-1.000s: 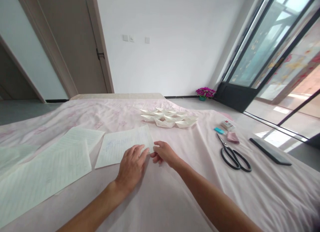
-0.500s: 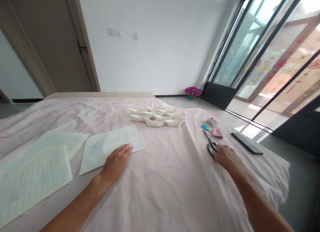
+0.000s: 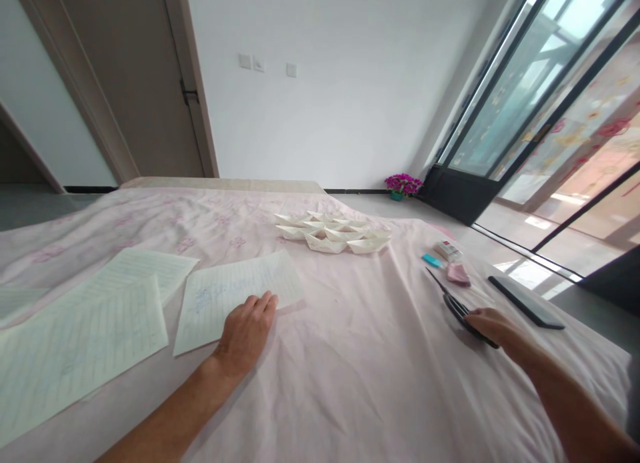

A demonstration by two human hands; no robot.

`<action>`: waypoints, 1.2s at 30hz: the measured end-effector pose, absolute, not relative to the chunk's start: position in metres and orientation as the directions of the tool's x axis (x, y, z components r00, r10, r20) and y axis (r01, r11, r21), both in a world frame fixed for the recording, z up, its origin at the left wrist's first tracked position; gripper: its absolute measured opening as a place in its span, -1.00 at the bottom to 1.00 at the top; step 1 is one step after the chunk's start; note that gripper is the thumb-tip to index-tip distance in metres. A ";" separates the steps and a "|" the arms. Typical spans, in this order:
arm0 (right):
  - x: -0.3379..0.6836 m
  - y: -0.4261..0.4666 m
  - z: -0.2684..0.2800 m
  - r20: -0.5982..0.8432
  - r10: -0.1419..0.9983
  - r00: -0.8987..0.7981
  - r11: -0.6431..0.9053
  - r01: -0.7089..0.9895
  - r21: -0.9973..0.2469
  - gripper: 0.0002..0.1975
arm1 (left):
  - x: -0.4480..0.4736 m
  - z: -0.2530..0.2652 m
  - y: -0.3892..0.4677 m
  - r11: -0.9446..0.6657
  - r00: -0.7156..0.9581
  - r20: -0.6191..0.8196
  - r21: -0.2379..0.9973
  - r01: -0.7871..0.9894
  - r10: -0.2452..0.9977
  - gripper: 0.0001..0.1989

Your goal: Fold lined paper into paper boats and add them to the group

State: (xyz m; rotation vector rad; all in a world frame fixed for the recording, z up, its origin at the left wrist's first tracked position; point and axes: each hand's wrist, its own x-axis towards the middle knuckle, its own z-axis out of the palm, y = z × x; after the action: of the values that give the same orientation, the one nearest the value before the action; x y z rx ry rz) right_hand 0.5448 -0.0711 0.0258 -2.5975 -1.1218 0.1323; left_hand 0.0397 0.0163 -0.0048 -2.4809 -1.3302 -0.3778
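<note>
My left hand (image 3: 251,323) lies on the near right edge of a lined, written-on sheet of paper (image 3: 215,293), its fingers flat and close together. At the right, my right hand (image 3: 493,323) grips a pair of black-handled scissors (image 3: 456,310) by the handles, blades pointing away to the left. More lined sheets (image 3: 90,336) overlap to the left of my left hand. Several folded paper boats (image 3: 325,243) stand close together in rows beyond both hands.
A blue eraser-like piece (image 3: 432,260), a small white box (image 3: 448,250) and a pink folded piece (image 3: 458,274) lie just beyond the scissors. A dark flat phone-like slab (image 3: 525,303) rests near the right edge of the pink bedsheet (image 3: 345,370). Purple flowers (image 3: 403,184) stand on the floor.
My right hand has closed round the scissors and tilted them up, shifting them toward the near right. My left hand stays on the sheet. The whole view has swung slightly left.
</note>
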 end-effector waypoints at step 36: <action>0.242 -0.008 0.041 -0.117 0.982 0.149 -0.148 0.214 -0.966 -0.64 | 0.069 0.011 -0.025 -0.569 0.572 0.424 -0.149 0.809 0.702 -0.54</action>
State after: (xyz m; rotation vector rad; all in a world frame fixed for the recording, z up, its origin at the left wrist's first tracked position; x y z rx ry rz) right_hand 0.2419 -0.0080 0.0410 -1.5360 -1.2019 1.0886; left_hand 0.0686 -0.0253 0.0111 -2.4802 -1.2350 -0.4581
